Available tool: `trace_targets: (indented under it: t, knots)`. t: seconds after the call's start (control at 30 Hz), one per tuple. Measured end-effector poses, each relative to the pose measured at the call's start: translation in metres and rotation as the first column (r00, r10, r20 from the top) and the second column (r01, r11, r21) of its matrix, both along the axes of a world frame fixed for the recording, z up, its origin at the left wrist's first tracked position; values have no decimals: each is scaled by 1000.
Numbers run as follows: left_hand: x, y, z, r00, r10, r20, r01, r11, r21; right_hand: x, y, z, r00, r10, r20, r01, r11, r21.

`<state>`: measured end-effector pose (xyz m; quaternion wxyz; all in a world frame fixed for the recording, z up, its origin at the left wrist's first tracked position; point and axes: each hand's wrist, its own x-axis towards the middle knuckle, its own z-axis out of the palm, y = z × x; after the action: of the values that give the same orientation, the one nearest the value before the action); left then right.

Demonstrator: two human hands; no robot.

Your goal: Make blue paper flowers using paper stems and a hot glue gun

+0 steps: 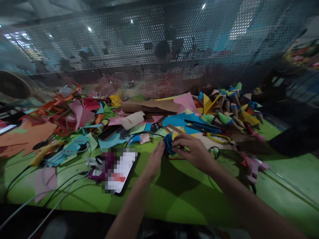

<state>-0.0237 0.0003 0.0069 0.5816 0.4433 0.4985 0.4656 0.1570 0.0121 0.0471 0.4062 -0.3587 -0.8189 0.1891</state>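
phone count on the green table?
2 clear: lit phone left of the left hand; dark phone beyond it, among paper scraps. A bright-faced slab at the far left edge may be a third, can't tell. Clutter may hide more.

Matt paper scraps, orange (27,135) at left and blue (178,120) near the center, lie creased and cut on a smooth green tabletop (296,181) that carries a soft sheen at right. Brown paper (152,106) looks dull and wrinkled. Behind them, a perforated panel (149,39), seemingly metal, shows a gray, faintly reflective face. The pink glue gun (254,168) at right appears to be smooth plastic; a small packet (144,138) has a shiny, crinkled surface. The creased blue piece (169,144) between the hands could be paper or cloth.
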Motion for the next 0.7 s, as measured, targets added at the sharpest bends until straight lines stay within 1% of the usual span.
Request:
trace_targets:
  t: [0.07,0.2,0.33,0.53,0.6,0.7]
  knots:
    - [0,-1,1,1000,-16,-14,16,1000,7,0,0,-1,999,-6,32,5,1000,17]
    - [2,-1,2,997,-68,21,67,997,37,0,1,-5,998,-2,59,-1,998,55]
    - [3,-1,7,1000,-23,-3,23,998,58,0,2,-5,999,-2,50,-2,997,73]
    - [1,-1,16,1000,19,-5,-18,994,106,-1,-3,2,996,-33,-85,37,998,41]
    - [1,-1,16,999,43,1,-43,994,103,-2,-4,2,997,-32,-74,37,997,61]
    - [1,0,14,998,56,26,-58,993,107,-3,-3,-1,1000,-19,-7,19,995,96]
